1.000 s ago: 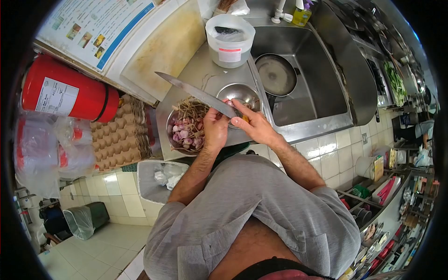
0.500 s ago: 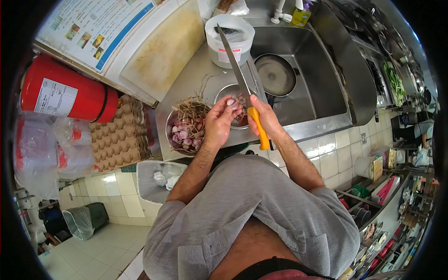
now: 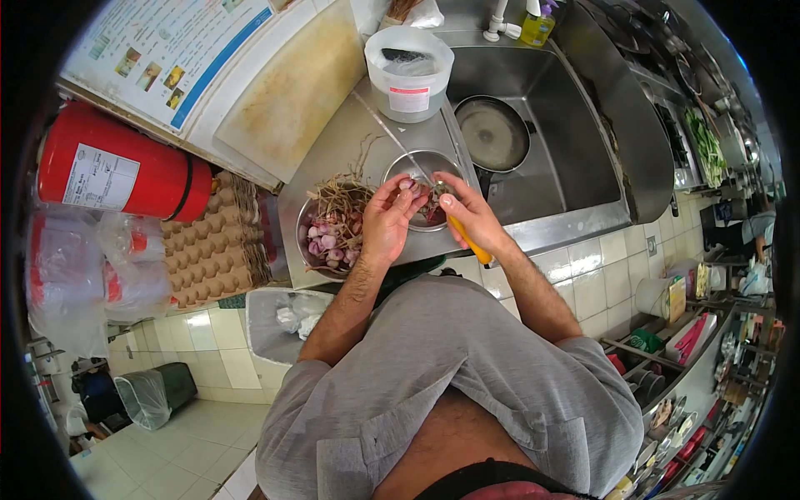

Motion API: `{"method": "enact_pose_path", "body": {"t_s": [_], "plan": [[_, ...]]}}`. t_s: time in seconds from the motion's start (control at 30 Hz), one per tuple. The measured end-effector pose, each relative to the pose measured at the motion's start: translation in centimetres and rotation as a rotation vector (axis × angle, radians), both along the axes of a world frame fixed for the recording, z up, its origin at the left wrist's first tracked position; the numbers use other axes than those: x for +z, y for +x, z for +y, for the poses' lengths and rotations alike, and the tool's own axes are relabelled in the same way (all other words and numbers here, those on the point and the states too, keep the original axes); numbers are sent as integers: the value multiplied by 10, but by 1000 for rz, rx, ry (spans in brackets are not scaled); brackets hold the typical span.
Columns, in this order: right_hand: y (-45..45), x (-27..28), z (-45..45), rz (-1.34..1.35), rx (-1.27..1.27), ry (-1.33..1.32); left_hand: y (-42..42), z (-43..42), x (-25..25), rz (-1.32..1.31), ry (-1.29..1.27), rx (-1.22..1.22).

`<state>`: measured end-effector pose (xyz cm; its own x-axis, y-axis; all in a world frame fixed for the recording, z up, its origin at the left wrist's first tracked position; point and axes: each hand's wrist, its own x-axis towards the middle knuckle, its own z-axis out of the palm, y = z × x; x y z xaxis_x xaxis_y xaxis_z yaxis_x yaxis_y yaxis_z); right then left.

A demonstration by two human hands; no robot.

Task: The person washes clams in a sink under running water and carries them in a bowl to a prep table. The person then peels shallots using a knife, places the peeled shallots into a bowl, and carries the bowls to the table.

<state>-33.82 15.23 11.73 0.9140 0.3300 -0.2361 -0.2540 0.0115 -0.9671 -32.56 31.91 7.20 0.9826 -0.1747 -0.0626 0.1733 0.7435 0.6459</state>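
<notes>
Knife point(image 3: 472, 242) with a long steel blade and a yellow handle is wrapped by the curled fingers of the right hand point(image 3: 477, 218), its long axis slanted away and leftward across a round steel bowl point(image 3: 439, 158). A small pinkish-purple bulb point(image 3: 407, 185) is pinched at the fingertips of the left hand point(image 3: 389, 218), just left of the right fingers and beside the blade's base; whether it is touched by the blade cannot be told. Similar bulbs with dry brown stalks point(image 3: 327, 243) are heaped in a second steel bowl point(image 3: 303, 242), left of both hands on the grey metal table point(image 3: 337, 158).
</notes>
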Motion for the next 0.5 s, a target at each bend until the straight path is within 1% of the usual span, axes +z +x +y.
{"method": "enact_pose_path", "body": {"t_s": [0.07,0.13,0.2,0.27,0.33,0.37,0.43,0.5], "plan": [[-2,5,0,-4,38,30,0,-1,1,-6,-8,-4],[-2,7,-1,-27,143,23,-1,0,1,-11,-18,-4],[-2,7,-1,-22,158,18,-2,1,1,-8,-13,-47],[-3,7,-3,-15,172,12,-3,1,-1,-15,-6,-36],[-2,8,-4,-60,201,-116,-4,2,-5,-22,0,-24],[-1,8,-4,-59,201,-117,-5,3,-8,-36,17,-29],[0,9,-4,-174,238,-248,-6,4,-9,-49,35,-35],[0,16,-2,-186,238,-291,-7,4,-8,-17,25,-33]]}}
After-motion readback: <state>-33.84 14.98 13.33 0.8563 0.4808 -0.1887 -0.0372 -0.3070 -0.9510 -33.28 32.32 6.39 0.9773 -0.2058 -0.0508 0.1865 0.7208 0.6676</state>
